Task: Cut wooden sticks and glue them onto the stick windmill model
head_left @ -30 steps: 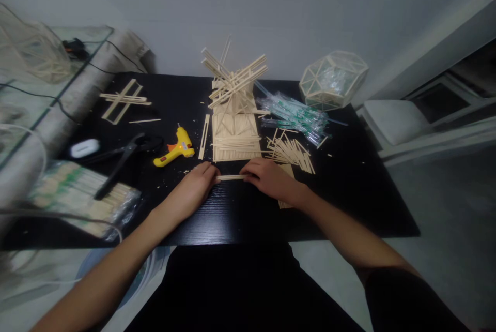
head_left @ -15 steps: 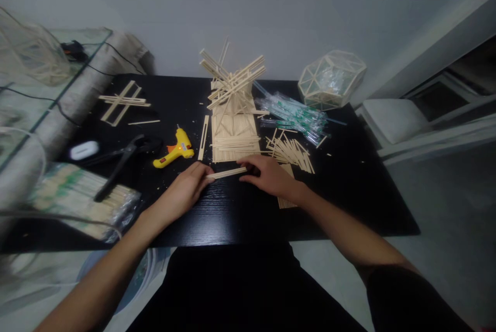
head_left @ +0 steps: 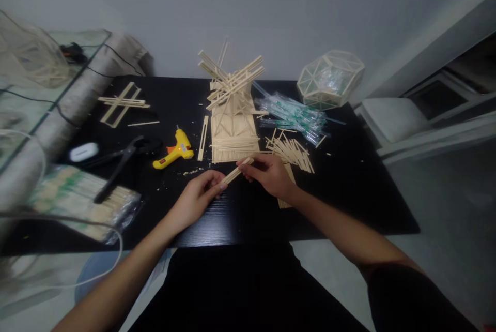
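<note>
A short bundle of pale wooden sticks [head_left: 234, 172] slants up to the right between my hands, just above the front of the black table. My left hand [head_left: 199, 193] pinches its lower left end between thumb and fingers. At the upper right end, my right hand [head_left: 269, 172] grips it with thumb and fingertips. Behind them stands a windmill-like stick model [head_left: 234, 89] with crossed blades on a stick base [head_left: 225, 155]. A yellow hot glue gun [head_left: 177, 150] lies to the left of the base, beside a narrow stick frame [head_left: 203, 138].
Black pliers [head_left: 124, 161] and a packet of sticks [head_left: 77, 200] lie at left, near a white case [head_left: 84, 152]. Loose cut sticks [head_left: 290, 151], clear wrappers [head_left: 296, 115] and a stick polyhedron [head_left: 331, 78] are at right. A crossed stick piece [head_left: 123, 103] lies back left.
The stick bundle has turned from nearly level to a steeper slant, right end up. My left hand has shifted right and toward me; my right fingers have closed on the far end.
</note>
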Demonstrator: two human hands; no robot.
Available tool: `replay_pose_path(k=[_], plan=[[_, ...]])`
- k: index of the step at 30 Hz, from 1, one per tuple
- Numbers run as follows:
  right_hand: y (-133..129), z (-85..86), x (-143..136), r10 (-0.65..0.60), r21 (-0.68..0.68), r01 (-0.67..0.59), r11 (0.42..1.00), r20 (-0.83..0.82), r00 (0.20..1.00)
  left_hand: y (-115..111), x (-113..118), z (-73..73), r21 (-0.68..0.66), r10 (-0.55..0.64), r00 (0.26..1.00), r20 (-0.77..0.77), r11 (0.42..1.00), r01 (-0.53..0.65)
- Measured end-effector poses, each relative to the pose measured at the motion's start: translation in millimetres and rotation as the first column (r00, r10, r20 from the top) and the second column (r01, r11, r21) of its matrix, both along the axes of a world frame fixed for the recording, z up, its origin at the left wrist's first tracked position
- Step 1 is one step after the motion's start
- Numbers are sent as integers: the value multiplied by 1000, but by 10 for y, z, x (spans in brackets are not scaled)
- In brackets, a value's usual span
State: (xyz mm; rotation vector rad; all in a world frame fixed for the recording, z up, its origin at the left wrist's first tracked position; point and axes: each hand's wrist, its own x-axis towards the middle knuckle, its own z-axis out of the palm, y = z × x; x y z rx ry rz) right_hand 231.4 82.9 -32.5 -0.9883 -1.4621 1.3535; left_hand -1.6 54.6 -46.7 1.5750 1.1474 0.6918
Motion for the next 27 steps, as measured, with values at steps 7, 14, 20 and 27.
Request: replay_pose_path(k=[7,14,20,27], plan=[[-58,90,19,-26,195,-7,981,168,985,5,2,-17,164,-10,995,-104,986,27],[-130,294,57,20,424,-203,883,397,918,64,98,72,349,-70,966,-250,924,157],[-182,255,3,-19,447,-172,878,391,920,64,165,-19,388,-63,963,-264,907,165],[-233,105,-23,-67,457,-101,884,338,939,46,180,-68,411,-55,962,-269,897,166]])
